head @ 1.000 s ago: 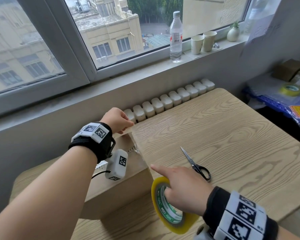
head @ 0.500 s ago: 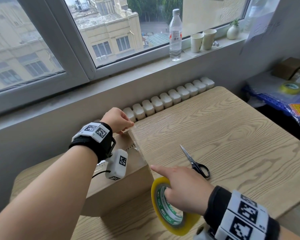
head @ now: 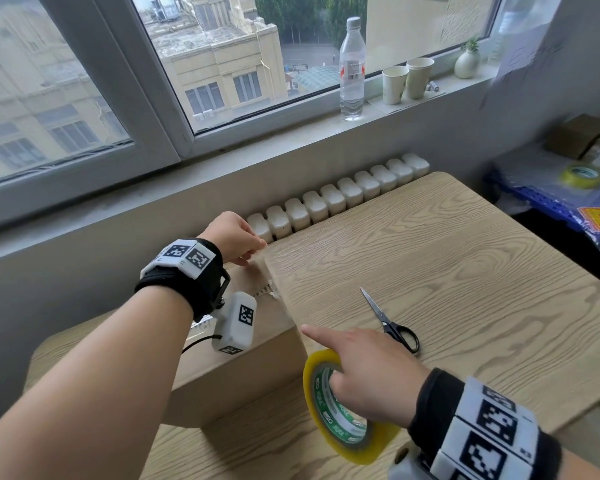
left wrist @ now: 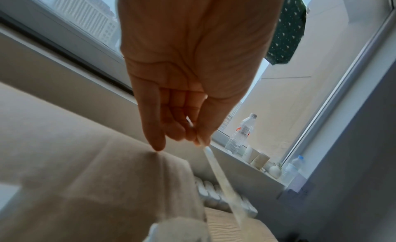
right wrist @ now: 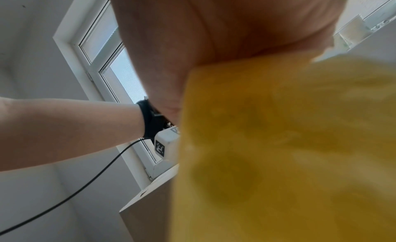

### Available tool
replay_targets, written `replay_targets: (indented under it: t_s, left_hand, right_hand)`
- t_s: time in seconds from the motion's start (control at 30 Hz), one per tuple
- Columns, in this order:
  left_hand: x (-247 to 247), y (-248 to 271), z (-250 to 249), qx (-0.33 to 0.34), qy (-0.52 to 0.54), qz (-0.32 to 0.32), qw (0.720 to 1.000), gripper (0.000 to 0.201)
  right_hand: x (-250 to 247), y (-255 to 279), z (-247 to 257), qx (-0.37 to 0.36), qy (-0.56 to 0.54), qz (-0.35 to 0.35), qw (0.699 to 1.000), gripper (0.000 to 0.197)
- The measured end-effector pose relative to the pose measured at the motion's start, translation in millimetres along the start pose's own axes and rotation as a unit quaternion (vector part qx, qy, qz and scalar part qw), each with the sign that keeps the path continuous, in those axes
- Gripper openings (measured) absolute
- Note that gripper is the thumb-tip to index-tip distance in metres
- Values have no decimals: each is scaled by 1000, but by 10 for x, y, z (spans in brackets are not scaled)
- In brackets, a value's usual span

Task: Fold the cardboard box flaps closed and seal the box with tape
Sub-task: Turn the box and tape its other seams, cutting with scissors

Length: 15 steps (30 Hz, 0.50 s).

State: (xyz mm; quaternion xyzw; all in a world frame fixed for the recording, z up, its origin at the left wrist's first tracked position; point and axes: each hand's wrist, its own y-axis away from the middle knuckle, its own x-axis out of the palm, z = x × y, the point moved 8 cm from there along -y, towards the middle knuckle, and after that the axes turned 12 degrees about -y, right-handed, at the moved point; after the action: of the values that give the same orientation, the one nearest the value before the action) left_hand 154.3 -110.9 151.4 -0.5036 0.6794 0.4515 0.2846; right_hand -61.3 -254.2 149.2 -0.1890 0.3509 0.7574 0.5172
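Note:
A brown cardboard box [head: 239, 386] with its flaps down stands on a low surface left of the wooden table [head: 465, 271]. At the box's far edge my left hand [head: 257, 251] pinches the end of a clear tape strip [left wrist: 220, 179] between thumb and fingertips [left wrist: 193, 137], the little finger touching the box top [left wrist: 96, 178]. Near the box's front right corner my right hand [head: 361, 372] grips a yellow tape roll [head: 347, 438] through its core, index finger stretched toward the corner. In the right wrist view the blurred tape roll [right wrist: 289, 152] fills most of the picture.
Black-handled scissors [head: 390, 322] lie on the table just beyond my right hand. A radiator [head: 340, 194] runs along the wall behind. On the sill stand a water bottle [head: 352, 69] and two paper cups [head: 407, 79]. Another tape roll [head: 582, 174] lies on clutter at the far right.

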Motion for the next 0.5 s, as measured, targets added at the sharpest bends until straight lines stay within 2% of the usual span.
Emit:
replay_targets:
  t_s: [0.13,0.5]
  left_hand:
    - [-8,11,9,-2,16,1,1000,17]
    - [11,23,20,8,-22,-12,1000,19]
  right_hand:
    - [-17,18,28,-4,-5,-5,1000,70]
    - [53,-12,22,-3,10,9,1000,72]
